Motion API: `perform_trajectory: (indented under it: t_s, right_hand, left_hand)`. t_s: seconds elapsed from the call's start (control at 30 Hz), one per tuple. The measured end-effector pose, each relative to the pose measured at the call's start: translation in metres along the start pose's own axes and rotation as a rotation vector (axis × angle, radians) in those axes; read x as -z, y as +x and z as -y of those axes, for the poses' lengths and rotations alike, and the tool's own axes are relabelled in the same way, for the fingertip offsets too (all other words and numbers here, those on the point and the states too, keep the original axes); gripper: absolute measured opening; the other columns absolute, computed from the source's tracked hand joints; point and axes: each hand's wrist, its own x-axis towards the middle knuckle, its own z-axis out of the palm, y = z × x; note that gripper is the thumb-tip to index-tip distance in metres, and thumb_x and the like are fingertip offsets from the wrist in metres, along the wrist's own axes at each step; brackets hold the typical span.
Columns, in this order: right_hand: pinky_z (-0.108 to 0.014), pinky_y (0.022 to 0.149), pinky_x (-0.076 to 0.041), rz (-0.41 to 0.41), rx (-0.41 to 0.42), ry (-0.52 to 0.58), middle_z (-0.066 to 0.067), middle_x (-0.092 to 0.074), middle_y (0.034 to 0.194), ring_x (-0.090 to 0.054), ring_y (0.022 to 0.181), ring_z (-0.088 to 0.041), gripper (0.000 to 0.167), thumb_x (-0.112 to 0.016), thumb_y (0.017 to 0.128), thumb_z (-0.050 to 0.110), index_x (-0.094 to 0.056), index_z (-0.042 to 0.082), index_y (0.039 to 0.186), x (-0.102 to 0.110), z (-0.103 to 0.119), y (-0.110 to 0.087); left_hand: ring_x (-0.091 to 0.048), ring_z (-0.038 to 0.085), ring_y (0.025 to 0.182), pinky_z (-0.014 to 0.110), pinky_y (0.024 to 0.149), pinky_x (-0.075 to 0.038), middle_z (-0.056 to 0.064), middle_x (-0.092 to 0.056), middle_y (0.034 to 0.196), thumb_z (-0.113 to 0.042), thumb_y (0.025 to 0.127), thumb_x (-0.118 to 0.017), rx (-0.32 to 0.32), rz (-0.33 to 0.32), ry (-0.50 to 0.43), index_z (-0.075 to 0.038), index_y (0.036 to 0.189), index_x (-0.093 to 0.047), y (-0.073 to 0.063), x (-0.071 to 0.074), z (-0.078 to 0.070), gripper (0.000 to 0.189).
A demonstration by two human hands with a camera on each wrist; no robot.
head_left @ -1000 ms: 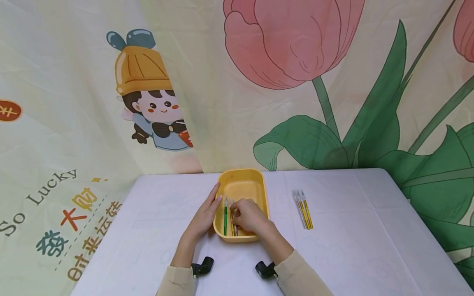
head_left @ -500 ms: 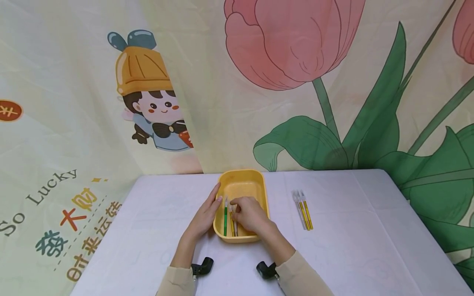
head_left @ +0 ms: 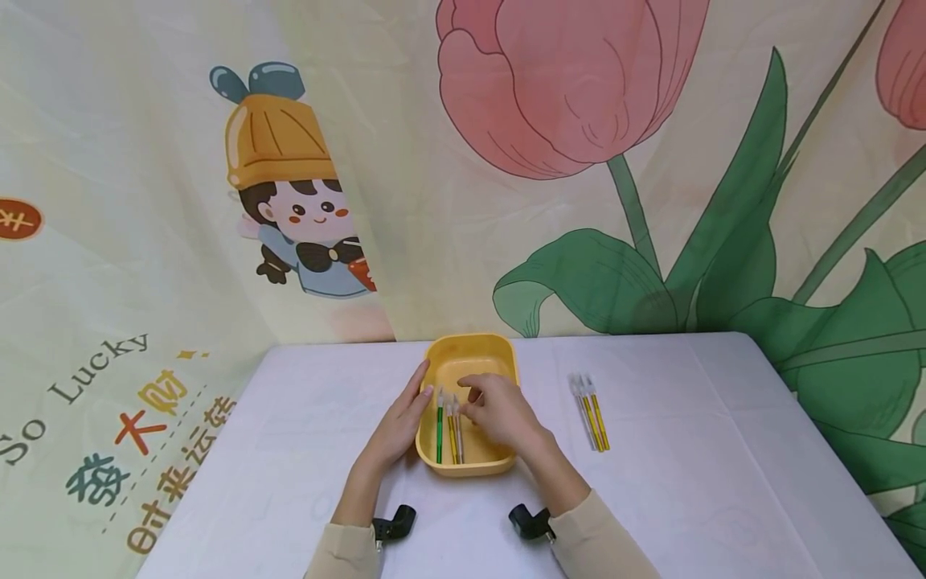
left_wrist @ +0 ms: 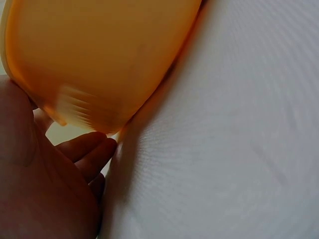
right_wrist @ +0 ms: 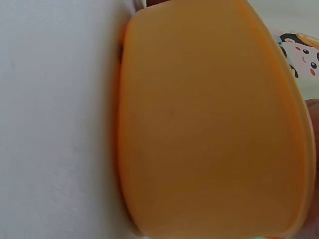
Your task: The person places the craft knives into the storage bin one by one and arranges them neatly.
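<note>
A yellow plastic tray [head_left: 473, 467] stands on the table in the head view. My left hand [head_left: 396, 426] holds its left wall, thumb over the rim and fingers along the outside. In the left wrist view those fingers [left_wrist: 92, 157] touch the lower wall. Inside the tray lie a green pen-shaped tool [head_left: 439, 433] and several slim yellow and silvery ones [head_left: 456, 434], side by side with clear tips pointing away. My right hand [head_left: 502, 412] hovers over the tray just right of them, fingers loosely bent, thumb and index finger apart. The tray wall [right_wrist: 214, 119] hides its fingers in the right wrist view.
Several similar yellow and silvery pen-shaped tools [head_left: 592, 414] lie together on the white tablecloth [head_left: 687, 482], right of the tray. A printed cloth [head_left: 405, 161] hangs behind the table. Black wrist cameras [head_left: 531, 523] stick out from both wrists.
My right hand has let go of the slim tools in the tray and shifted right, its thumb and index finger parting. The left hand stays at the tray's wall.
</note>
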Motion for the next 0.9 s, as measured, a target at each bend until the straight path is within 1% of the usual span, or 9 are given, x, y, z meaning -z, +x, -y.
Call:
perform_trajectory:
  t_s: [0.17,0.27,0.53,0.77,0.9]
  right_hand:
    - [-0.024,0.061,-0.056,-0.032,-0.002,0.027,-0.003,-0.068,0.095,-0.066,0.067,-0.009,0.042,-0.079,0.094,0.013,-0.069,0.006,0.134,0.009,0.001,-0.002]
    - [-0.023,0.061,-0.057,-0.044,-0.008,0.032,-0.002,-0.067,0.096,-0.066,0.067,-0.008,0.043,-0.079,0.094,0.014,-0.069,0.007,0.135,0.013,0.001,-0.004]
    - [-0.024,0.064,-0.058,-0.094,-0.023,0.034,0.000,-0.068,0.098,-0.065,0.073,-0.011,0.042,-0.079,0.093,0.016,-0.070,0.012,0.134,0.022,-0.002,-0.006]
    - [-0.023,0.063,-0.058,-0.120,-0.019,0.041,-0.001,-0.069,0.098,-0.066,0.071,-0.010,0.043,-0.080,0.093,0.015,-0.069,0.010,0.135,0.031,-0.005,-0.009]
    - [-0.024,0.062,-0.059,-0.157,-0.016,0.077,-0.002,-0.068,0.096,-0.067,0.070,-0.011,0.045,-0.081,0.092,0.012,-0.069,0.007,0.135,0.037,-0.007,-0.010]
  left_hand:
    - [-0.013,0.018,0.162,0.053,0.132,-0.011,-0.017,-0.019,0.172,-0.053,0.111,-0.037,0.026,-0.002,0.001,-0.049,0.163,-0.019,-0.001,-0.001,-0.002,0.055]
    - [-0.012,0.018,0.163,0.054,0.132,-0.010,-0.018,-0.019,0.172,-0.054,0.111,-0.037,0.028,-0.002,-0.001,-0.050,0.163,-0.019,-0.001,0.000,-0.002,0.055]
    - [-0.011,0.019,0.163,0.054,0.132,-0.009,-0.017,-0.018,0.172,-0.053,0.111,-0.038,0.022,0.003,-0.002,-0.046,0.165,-0.018,-0.001,0.001,-0.001,0.058]
    - [-0.011,0.018,0.163,0.053,0.132,-0.009,-0.018,-0.018,0.172,-0.055,0.110,-0.037,0.015,0.003,0.003,-0.046,0.165,-0.018,-0.001,0.000,-0.001,0.058]
    - [-0.010,0.017,0.163,0.052,0.132,-0.009,-0.018,-0.017,0.172,-0.055,0.110,-0.037,0.015,0.005,0.001,-0.046,0.165,-0.018,-0.001,0.000,-0.002,0.058]
